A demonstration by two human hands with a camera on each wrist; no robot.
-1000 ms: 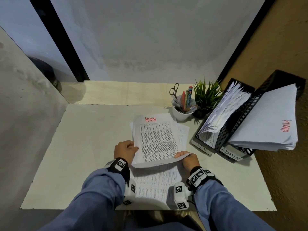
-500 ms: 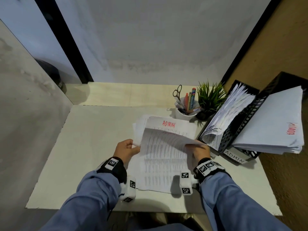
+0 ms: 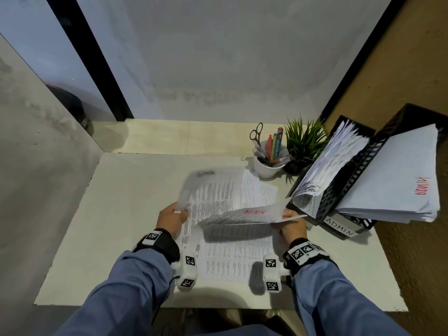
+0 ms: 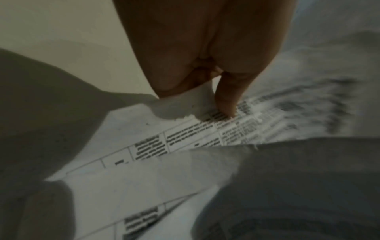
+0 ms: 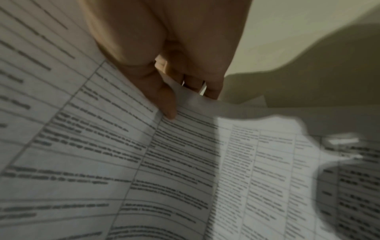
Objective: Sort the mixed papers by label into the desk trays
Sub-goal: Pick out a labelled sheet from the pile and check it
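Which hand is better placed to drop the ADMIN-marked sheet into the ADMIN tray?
Right. The right hand already pinches the ADMIN sheet beside the ADMIN tray; the left hand grips another sheet farther away.

Both arms wear blue long sleeves. Each wrist carries a black strap with square black-and-white code tags, plus a white tagged camera block.

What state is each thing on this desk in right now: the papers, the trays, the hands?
ADMIN sheet: lifted, curled over, pinched by right hand.
Second sheet: raised, blurred, pinched by left hand.
Paper pile: flat on desk.
ADMIN tray: holds a stack.
Neighbouring tray: full, papers fanned.
Cup: upright, holding scissors and pens.
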